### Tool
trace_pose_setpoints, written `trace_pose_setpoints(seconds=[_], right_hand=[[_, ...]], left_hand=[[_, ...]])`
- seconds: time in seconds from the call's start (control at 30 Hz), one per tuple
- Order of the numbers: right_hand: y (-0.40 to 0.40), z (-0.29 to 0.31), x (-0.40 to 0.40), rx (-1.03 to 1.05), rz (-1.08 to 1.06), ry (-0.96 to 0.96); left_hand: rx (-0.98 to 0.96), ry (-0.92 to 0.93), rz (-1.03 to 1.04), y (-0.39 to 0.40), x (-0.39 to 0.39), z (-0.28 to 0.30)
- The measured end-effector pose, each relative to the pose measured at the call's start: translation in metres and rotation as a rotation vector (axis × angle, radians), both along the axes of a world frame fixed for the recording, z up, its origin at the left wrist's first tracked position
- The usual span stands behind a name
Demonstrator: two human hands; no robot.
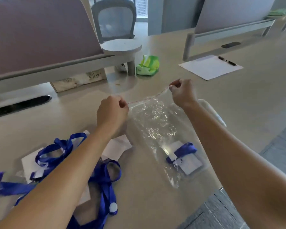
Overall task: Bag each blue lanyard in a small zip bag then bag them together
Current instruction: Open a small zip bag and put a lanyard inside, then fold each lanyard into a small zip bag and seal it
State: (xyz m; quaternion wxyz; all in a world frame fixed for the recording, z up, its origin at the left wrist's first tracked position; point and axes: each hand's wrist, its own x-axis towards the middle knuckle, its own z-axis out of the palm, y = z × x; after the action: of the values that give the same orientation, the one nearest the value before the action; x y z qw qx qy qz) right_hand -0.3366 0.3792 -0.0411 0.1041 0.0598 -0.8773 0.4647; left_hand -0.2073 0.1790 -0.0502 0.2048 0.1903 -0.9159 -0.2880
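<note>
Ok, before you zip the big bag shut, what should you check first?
1. Left hand pinches one end of the big bag's top: ok.
2. Right hand pinches the other end: ok.
3. Red zip strip pulled straight: not ok, it sags.
4. A bagged lanyard sits inside: ok.
5. Every lanyard is inside: not ok, loose blue lanyards lie on the table.
6. Strip sealed: cannot tell.

Your left hand point(111, 111) is curled in a loose fist, thumb and forefinger pinched together; your right hand point(182, 93) pinches the same way, slightly higher and farther out, both forearms bare and reaching forward
</note>
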Motion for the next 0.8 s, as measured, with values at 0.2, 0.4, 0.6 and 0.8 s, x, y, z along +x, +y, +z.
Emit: trace_pose_setpoints(seconds=[0.2, 0.4, 0.6, 0.8], right_hand=[[-0.007, -0.006, 0.015, 0.193, 0.099, -0.017], [-0.01, 0.015, 0.077, 0.251, 0.191, 0.04], [-0.04, 0.016, 0.166, 0.288, 0.332, 0.044], [-0.079, -0.011, 0.225, 0.546, 0.412, -0.003]], left_hand=[[-0.111, -0.029, -0.006, -0.012, 0.003, -0.008], [-0.088, -0.014, -0.029, -0.017, 0.053, 0.011], [-0.078, 0.012, -0.023, -0.04, 0.149, 0.022], [-0.099, 0.047, -0.091, -0.06, 0.239, 0.004]])
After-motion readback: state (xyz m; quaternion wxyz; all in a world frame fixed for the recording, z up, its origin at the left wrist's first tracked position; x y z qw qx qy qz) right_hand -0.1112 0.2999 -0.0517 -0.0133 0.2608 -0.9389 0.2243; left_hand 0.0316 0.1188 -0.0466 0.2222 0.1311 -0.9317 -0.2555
